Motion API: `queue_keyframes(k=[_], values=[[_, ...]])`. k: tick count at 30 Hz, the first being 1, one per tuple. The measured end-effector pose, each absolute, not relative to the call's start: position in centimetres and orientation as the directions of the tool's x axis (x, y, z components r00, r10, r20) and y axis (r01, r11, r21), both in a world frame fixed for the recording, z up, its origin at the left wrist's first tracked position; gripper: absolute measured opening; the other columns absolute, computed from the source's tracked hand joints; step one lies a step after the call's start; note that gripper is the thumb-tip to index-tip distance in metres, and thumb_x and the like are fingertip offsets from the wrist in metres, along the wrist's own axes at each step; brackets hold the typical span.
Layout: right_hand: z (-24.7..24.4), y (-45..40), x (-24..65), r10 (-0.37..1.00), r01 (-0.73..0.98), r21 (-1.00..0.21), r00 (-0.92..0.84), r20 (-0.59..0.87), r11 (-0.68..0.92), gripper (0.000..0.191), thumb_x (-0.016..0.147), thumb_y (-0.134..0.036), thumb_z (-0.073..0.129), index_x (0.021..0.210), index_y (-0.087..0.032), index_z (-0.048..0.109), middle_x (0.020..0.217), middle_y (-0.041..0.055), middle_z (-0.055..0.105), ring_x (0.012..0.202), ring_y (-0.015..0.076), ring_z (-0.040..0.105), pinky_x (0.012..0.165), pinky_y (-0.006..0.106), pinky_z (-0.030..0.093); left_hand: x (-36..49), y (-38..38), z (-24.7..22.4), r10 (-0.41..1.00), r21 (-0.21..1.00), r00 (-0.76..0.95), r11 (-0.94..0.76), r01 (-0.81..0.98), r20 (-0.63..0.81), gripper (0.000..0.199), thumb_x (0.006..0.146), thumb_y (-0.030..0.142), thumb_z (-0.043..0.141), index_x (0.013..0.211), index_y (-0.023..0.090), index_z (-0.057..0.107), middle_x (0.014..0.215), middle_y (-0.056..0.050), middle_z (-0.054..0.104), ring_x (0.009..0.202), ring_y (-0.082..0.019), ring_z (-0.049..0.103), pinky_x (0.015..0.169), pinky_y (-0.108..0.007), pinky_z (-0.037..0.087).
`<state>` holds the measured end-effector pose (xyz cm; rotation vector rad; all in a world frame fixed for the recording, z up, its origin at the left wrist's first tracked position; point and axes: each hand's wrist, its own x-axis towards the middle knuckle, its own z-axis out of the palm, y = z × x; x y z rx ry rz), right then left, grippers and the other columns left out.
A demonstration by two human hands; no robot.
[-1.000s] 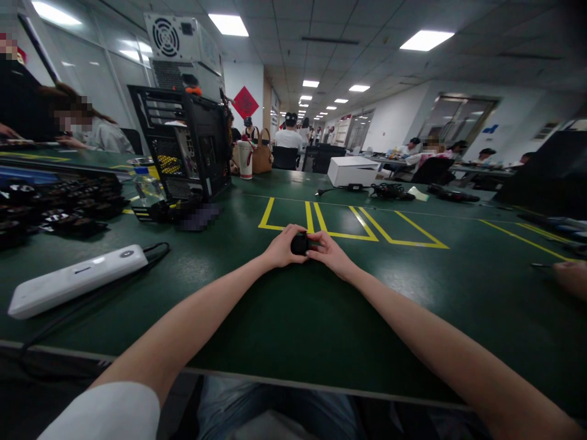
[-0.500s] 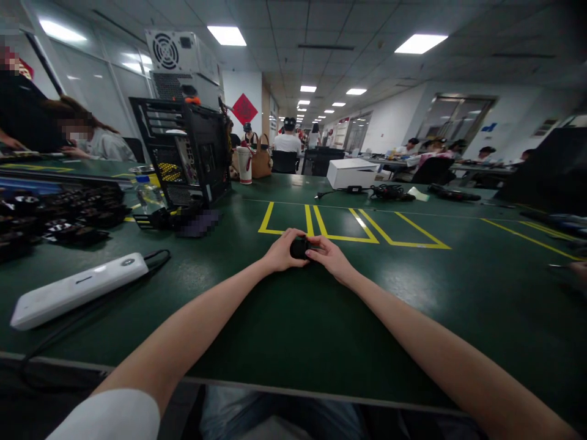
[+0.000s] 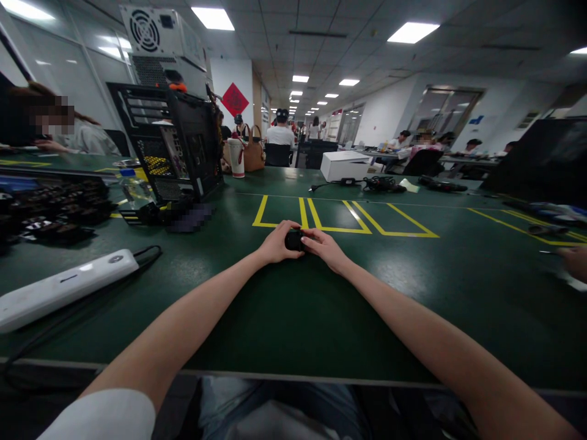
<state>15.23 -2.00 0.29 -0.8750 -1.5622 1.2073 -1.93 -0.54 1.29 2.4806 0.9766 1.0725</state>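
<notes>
A small, round black object (image 3: 292,240) is held between both hands over the green tabletop (image 3: 293,318), a little nearer to me than the yellow tape marks. My left hand (image 3: 274,244) curls around its left side, thumb below and fingers above. From the right, the fingertips of my right hand (image 3: 326,248) press closed against its edge. Its exact kind is too small and dark to make out.
A white power strip (image 3: 68,284) with a cable lies at left. Behind it are a pile of black parts (image 3: 55,211), a clear bottle (image 3: 135,188) and an open black computer case (image 3: 177,143). A white box (image 3: 345,165) stands at the back. Another person's hand (image 3: 575,261) shows at right.
The whole view has shifted slightly, moving the scene left and up. Both hands keep their hold on the black object, with little visible change in their grip.
</notes>
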Motion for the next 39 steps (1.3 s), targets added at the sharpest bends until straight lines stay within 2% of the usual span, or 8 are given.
queue_keyframes(k=[4,8,15,22,29,35,39], values=[[0.26,-2.06,15.40,0.900,0.002,-0.949,-0.317,0.297,0.314,0.032,0.062,-0.027,0.064,0.092,-0.022,0.052,0.096,0.0007,0.054,0.086,0.0142,0.054,0.082,0.035,0.043,-1.94,-0.46,1.21,0.676,0.487,0.496,-0.736,0.470,0.545,0.058,0.055,0.031,0.069,0.105,0.021,0.040,0.102,-0.004,0.046,0.094,-0.021,0.048,0.081,-0.035,0.040],[0.19,-2.01,15.39,0.895,-0.032,-0.952,-0.331,0.297,0.304,0.027,0.064,-0.027,0.063,0.088,-0.022,0.051,0.095,0.0007,0.054,0.083,0.0137,0.055,0.077,0.034,0.045,-1.92,-0.32,1.05,0.659,0.472,0.497,-0.752,0.461,0.565,0.058,0.055,0.031,0.068,0.104,0.021,0.040,0.102,-0.004,0.047,0.094,-0.021,0.048,0.081,-0.035,0.040],[0.34,-1.92,15.37,0.899,0.017,-0.948,-0.325,0.295,0.318,0.034,0.066,-0.024,0.062,0.098,-0.021,0.051,0.101,0.0031,0.054,0.091,0.0157,0.055,0.086,0.037,0.040,-1.91,-0.29,1.11,0.676,0.495,0.494,-0.737,0.461,0.546,0.056,0.056,0.031,0.068,0.104,0.021,0.040,0.102,-0.004,0.047,0.094,-0.021,0.048,0.081,-0.035,0.040],[0.47,-1.94,15.63,0.877,-0.037,-0.957,-0.392,0.279,0.288,0.039,0.059,-0.018,0.068,0.093,-0.023,0.049,0.102,0.0016,0.052,0.097,0.0164,0.053,0.087,0.037,0.040,-1.96,-0.15,1.08,0.681,0.507,0.494,-0.732,0.455,0.541,0.057,0.055,0.030,0.068,0.105,0.021,0.041,0.102,-0.004,0.047,0.094,-0.021,0.048,0.080,-0.036,0.040],[0.56,-2.06,15.52,0.901,-0.019,-0.963,-0.351,0.257,0.267,0.028,0.066,-0.027,0.062,0.091,-0.023,0.050,0.094,0.0015,0.056,0.087,0.0150,0.055,0.080,0.036,0.044,-2.00,-0.30,1.35,0.694,0.519,0.497,-0.720,0.461,0.521,0.057,0.055,0.032,0.069,0.104,0.021,0.042,0.102,-0.004,0.047,0.093,-0.021,0.048,0.079,-0.036,0.040],[0.42,-1.76,15.41,0.895,0.010,-0.950,-0.338,0.290,0.312,0.037,0.065,-0.024,0.063,0.099,-0.022,0.051,0.100,0.0031,0.055,0.093,0.0164,0.054,0.088,0.038,0.039,-2.08,-0.09,1.28,0.684,0.520,0.505,-0.729,0.444,0.527,0.055,0.057,0.032,0.068,0.104,0.021,0.041,0.102,-0.004,0.047,0.093,-0.020,0.048,0.081,-0.035,0.040],[0.23,-1.61,15.42,0.883,-0.026,-0.943,-0.344,0.319,0.331,0.036,0.062,-0.021,0.065,0.095,-0.021,0.051,0.101,0.0026,0.054,0.096,0.0160,0.053,0.090,0.037,0.038,-2.00,0.10,1.14,0.679,0.525,0.504,-0.733,0.432,0.533,0.056,0.056,0.031,0.068,0.104,0.020,0.041,0.102,-0.005,0.047,0.093,-0.020,0.048,0.082,-0.035,0.039]])
